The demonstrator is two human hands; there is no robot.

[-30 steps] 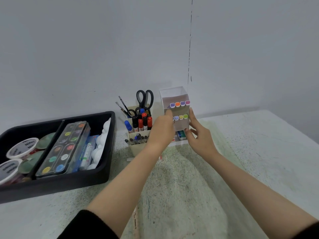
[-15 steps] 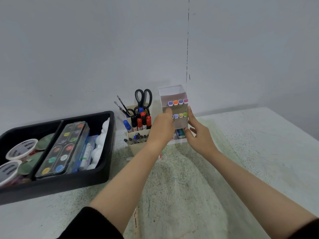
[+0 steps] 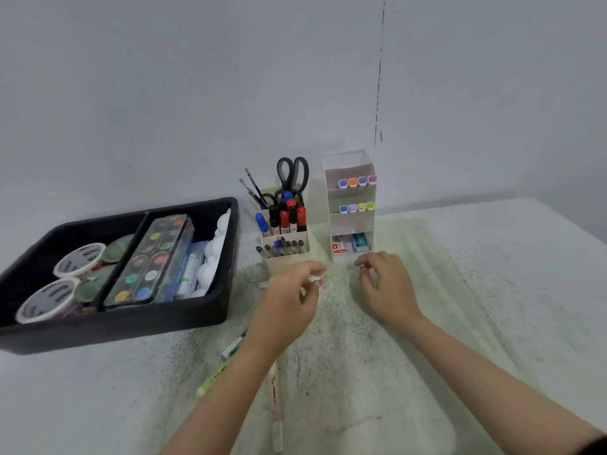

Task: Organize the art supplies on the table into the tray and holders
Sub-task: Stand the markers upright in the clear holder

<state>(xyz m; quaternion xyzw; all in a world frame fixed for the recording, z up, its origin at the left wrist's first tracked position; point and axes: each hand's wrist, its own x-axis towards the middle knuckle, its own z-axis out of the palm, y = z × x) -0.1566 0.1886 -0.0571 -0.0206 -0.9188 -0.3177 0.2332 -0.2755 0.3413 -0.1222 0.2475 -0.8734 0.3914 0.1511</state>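
From the head camera, my left hand (image 3: 289,297) hovers over the green mat (image 3: 394,356) just in front of the cream pen holder (image 3: 285,259). Its fingers are loosely curled, thumb near the forefinger, gripping nothing. My right hand (image 3: 386,284) hovers beside it, just in front of the white tiered rack (image 3: 351,221), its fingers likewise loosely curled and holding nothing; neither hand touches the holders. The rack stands upright near the wall, with a row of four marker caps (image 3: 357,181) in its top tier and a second row (image 3: 356,207) in the tier below. There are some small packets (image 3: 349,246) in the bottom slot, but I cannot tell what they are. Just left of the rack, the pen holder carries black scissors (image 3: 292,172) handles up, thin brushes (image 3: 253,187) leaning left, red and blue markers (image 3: 285,218) in the back part and dark pens (image 3: 282,247) in the lower front part. At the left sits the black tray (image 3: 131,326), divided in two. Two white-lidded tubs (image 3: 80,259) are in its left compartment, and a paint box (image 3: 151,257) lies along the divider in the right one, with a white plastic piece (image 3: 215,254) against the right wall. On the table (image 3: 525,257), partly under my left forearm, lie two green pens (image 3: 231,348) and a pale strip (image 3: 275,385), outside the tray and holders.
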